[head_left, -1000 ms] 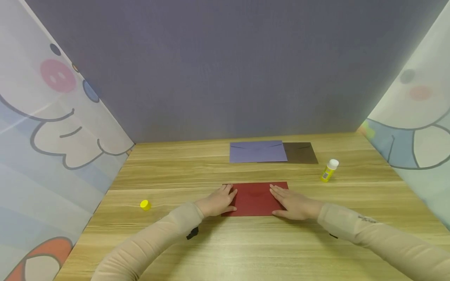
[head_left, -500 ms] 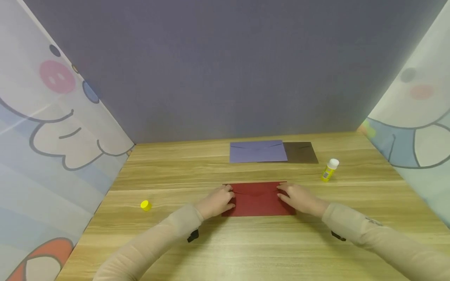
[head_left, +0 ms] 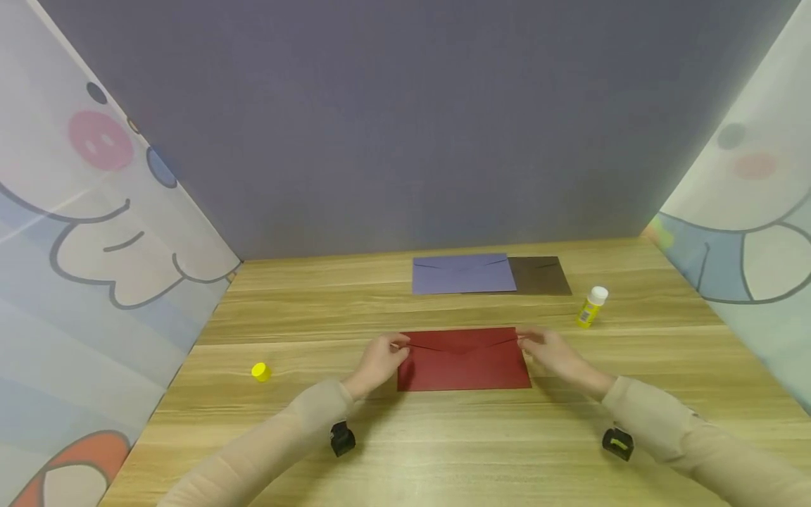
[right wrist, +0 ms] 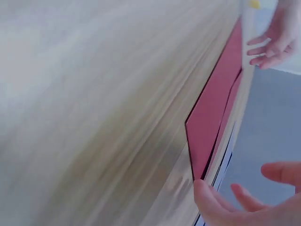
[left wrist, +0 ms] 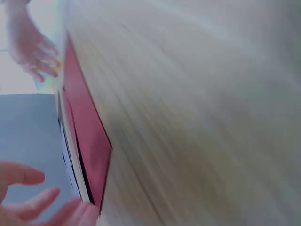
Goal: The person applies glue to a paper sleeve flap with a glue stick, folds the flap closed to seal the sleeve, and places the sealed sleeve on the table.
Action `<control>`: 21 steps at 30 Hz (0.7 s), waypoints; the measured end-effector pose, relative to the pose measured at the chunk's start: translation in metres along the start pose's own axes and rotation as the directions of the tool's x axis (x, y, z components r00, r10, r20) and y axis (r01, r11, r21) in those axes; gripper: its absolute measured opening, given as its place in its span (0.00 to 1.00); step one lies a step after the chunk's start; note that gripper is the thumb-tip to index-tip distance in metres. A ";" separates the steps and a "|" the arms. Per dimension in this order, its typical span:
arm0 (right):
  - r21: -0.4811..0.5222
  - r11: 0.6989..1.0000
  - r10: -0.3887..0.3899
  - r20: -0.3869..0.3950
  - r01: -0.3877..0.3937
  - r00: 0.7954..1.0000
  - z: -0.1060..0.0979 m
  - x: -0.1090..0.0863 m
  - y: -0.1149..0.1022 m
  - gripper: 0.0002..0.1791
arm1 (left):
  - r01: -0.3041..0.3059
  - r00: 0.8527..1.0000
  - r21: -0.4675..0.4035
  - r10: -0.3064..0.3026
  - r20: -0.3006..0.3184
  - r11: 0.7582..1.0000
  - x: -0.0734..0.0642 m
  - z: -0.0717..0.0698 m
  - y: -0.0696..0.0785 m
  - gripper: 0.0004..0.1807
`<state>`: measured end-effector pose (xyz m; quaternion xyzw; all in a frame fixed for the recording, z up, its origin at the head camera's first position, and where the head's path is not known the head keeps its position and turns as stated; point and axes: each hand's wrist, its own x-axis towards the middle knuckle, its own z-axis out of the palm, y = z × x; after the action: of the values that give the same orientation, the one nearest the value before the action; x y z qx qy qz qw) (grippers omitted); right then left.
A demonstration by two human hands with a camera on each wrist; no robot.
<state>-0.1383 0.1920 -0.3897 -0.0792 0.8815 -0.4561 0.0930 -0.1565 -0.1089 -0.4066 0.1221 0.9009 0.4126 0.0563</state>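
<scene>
A red envelope (head_left: 465, 362) lies on the wooden table with its flap at the far side; the flap's edge stands slightly up in both wrist views. At its far left corner is my left hand (head_left: 380, 361), fingers loosely bent, thumb apart. In the left wrist view, fingertips (left wrist: 84, 214) reach that corner of the envelope (left wrist: 91, 127). My right hand (head_left: 559, 355) is by the far right corner. From the right wrist, its fingertips (right wrist: 203, 190) lie close to the envelope's corner (right wrist: 211, 113), the thumb spread away; whether they touch cannot be told.
Behind the red envelope lies a purple envelope (head_left: 464, 274), partly covering a dark brown envelope (head_left: 541, 276). A yellow glue stick (head_left: 592, 307) with a white end stands at the right. Its yellow cap (head_left: 260, 372) sits at the left. A grey partition (head_left: 412, 141) borders the table's back.
Both hands, first flat on the red envelope, have lifted and drawn outward to its far corners. The flap line and right end of the envelope have come into view.
</scene>
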 end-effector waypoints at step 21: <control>0.429 0.841 0.245 0.240 -0.329 0.939 -0.008 0.000 0.005 0.29 | 0.442 0.878 -0.621 -0.455 0.151 0.648 -0.005 -0.004 0.010 0.23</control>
<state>-0.1409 0.2013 -0.3892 0.0389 0.7371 -0.6251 0.2539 -0.1507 -0.1071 -0.3966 -0.1346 0.7083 0.6675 0.1862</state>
